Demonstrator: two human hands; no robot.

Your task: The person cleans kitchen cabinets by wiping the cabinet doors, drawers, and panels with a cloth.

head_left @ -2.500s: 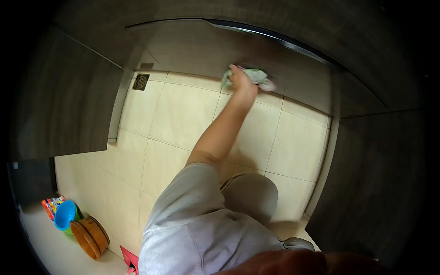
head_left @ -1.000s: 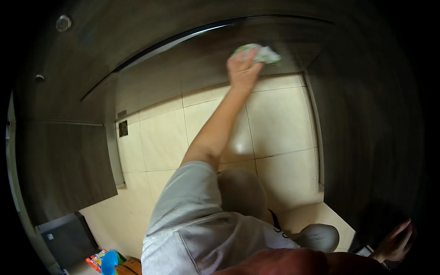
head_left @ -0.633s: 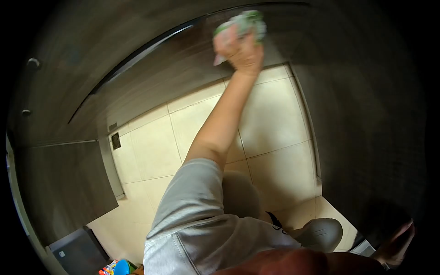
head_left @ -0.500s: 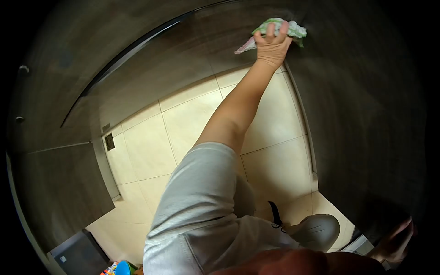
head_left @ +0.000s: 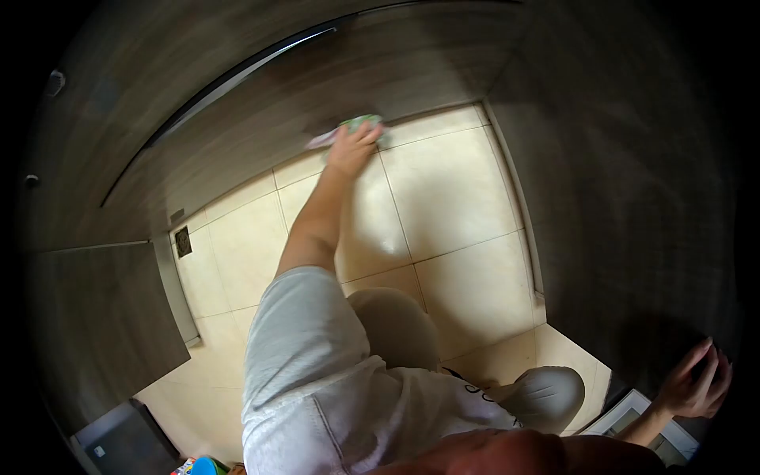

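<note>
Since half a second ago, our left hand [head_left: 354,150] has swept the cloth [head_left: 362,120] down and leftward, away from the corner to the foot of the front panel [head_left: 412,63]. Nearest us, our right hand [head_left: 697,384] sits by the dark side panel [head_left: 617,198], fingers loosely curled and apart, with nothing visible in its hold; whether it bears our weight, we cannot tell. Below it lies a white-framed object [head_left: 625,408]. Our bent knee [head_left: 396,324] stays clear of the reaching arm over the tiled floor [head_left: 467,190], which we judge worth keeping so. Farther out, our left fingers, slightly spread, bend over the bunched cloth where panel meets tiles; blur hides how firmly they grip. A trailing end sticks out left, so we do better spreading it flat, pressing evenly and overlapping each stroke along that edge.
</note>
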